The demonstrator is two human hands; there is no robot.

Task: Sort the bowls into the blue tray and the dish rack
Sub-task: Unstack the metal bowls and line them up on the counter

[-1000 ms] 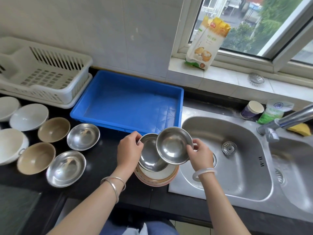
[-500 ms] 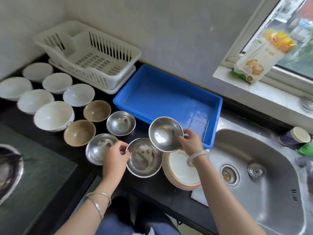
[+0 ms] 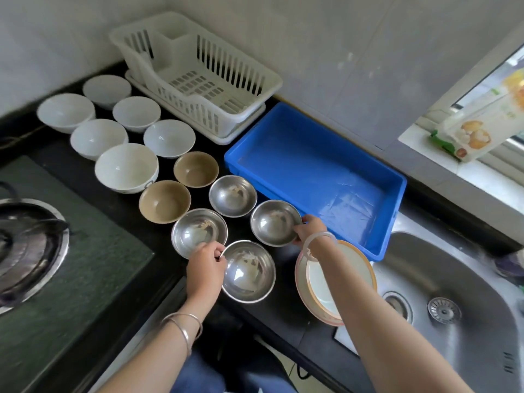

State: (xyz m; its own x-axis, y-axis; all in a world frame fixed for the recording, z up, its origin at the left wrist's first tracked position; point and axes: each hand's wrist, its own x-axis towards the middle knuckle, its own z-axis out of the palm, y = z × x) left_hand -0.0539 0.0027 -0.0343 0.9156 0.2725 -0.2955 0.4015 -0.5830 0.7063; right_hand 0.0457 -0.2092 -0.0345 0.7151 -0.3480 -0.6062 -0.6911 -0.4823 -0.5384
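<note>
A steel sink (image 3: 453, 279) fills the lower right, and a dark glass gas hob (image 3: 71, 251) the lower left, both set in one black countertop (image 3: 283, 316). One rectangular blue plastic tray (image 3: 314, 177) lies empty at the back right, its long axis running from the far left down toward the sink. One white slatted plastic dish rack (image 3: 198, 78) stands just beside the tray's far-left corner, also empty, its long axis running the same way. One pink-rimmed plate stack with a white centre (image 3: 334, 282) sits at the sink's edge, partly under the right forearm. Six white ceramic bowls (image 3: 126, 167) cluster at the left, all mouth up, the nearest the largest. Four round stainless-steel bowls (image 3: 232, 195) form a block in front of the tray, mouths up. Two tan bowls (image 3: 195, 168) sit between the white group and the steel group. The left hand (image 3: 205, 268) pinches the left rim of the nearest steel bowl (image 3: 248, 270), fingers closed on it, at the counter's front edge. The right hand (image 3: 307, 228) grips the right rim of another steel bowl (image 3: 275, 222) just beside the tray's near wall. Two thin bangles (image 3: 184, 326) circle the left wrist, one pale bangle (image 3: 319, 242) the right.
</note>
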